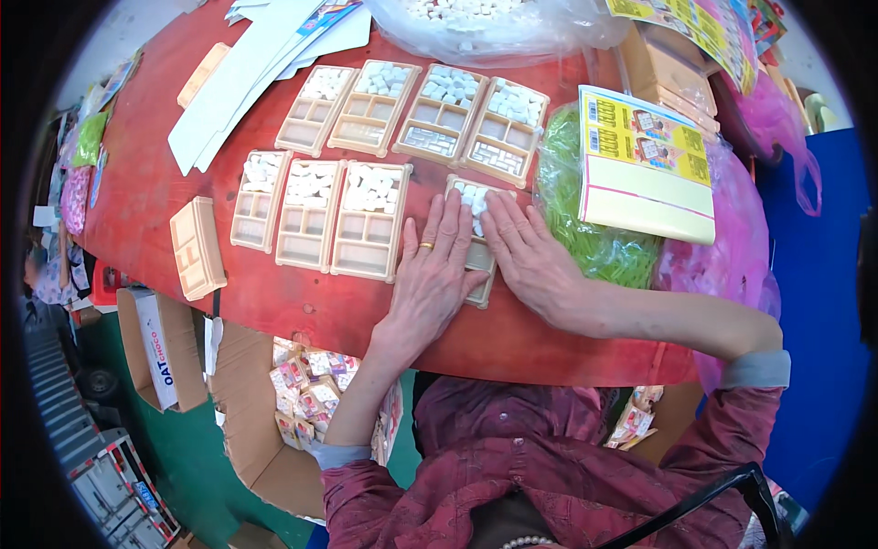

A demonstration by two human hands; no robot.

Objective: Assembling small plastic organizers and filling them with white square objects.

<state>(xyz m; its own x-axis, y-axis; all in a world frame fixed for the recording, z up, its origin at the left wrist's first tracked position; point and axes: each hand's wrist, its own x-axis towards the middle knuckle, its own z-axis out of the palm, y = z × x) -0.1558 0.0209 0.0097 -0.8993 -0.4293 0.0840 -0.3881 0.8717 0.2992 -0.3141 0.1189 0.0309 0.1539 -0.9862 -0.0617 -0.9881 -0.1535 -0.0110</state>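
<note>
Both hands lie over one beige compartment tray [479, 291] near the front of the red table. My left hand [430, 256] rests flat on its left side, fingers stretched out and a ring on one finger. From the right, my right hand [526, 247] reaches in, fingers extended along the tray's upper part. White tile-like pieces [473, 196] show between the fingertips in the top compartment; my hands cover most of the rest. To the left stand three similar trays [370, 215] with white pieces in their top compartments, and behind them several more trays [442, 108].
A bag of green shredded filler [572, 174] lies to the right, under yellow printed cards [647, 165]. Pink plastic bags [732, 220] hang beyond it. A clear bag of white pieces [485, 23] is at the back. Below the table edge, a cardboard box [247, 403] holds small packets.
</note>
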